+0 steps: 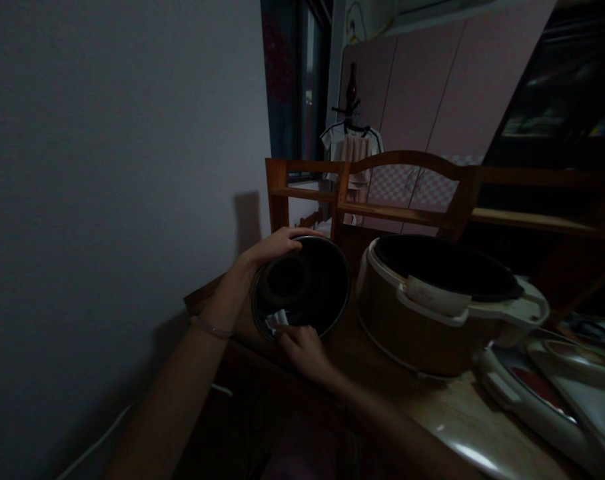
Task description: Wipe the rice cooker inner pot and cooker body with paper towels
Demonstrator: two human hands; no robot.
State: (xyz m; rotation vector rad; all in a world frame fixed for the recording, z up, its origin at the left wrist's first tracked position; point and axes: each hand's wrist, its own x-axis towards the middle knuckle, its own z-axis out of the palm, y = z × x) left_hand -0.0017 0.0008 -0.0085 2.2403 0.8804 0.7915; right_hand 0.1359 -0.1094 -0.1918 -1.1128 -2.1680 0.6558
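A dark round inner pot (327,287) is tilted on its side at the table's left end, its mouth facing me. My left hand (277,245) grips the pot's upper left rim, thumb inside the edge. Inside the lower rim, my right hand (302,350) pinches a crumpled white tissue or cloth (277,320), which lies against the inner wall. To the right stands the rice-cooker-like body (412,333), white-rimmed with a dark opening. The fingertips behind the pot's rim are hidden.
A white and red lid-like part (532,387) lies on the wooden table (432,407) at the right. A wooden rack (397,210) runs along the table's back. The wall (122,167) stands close on the left. A white cable (97,443) hangs at the lower left.
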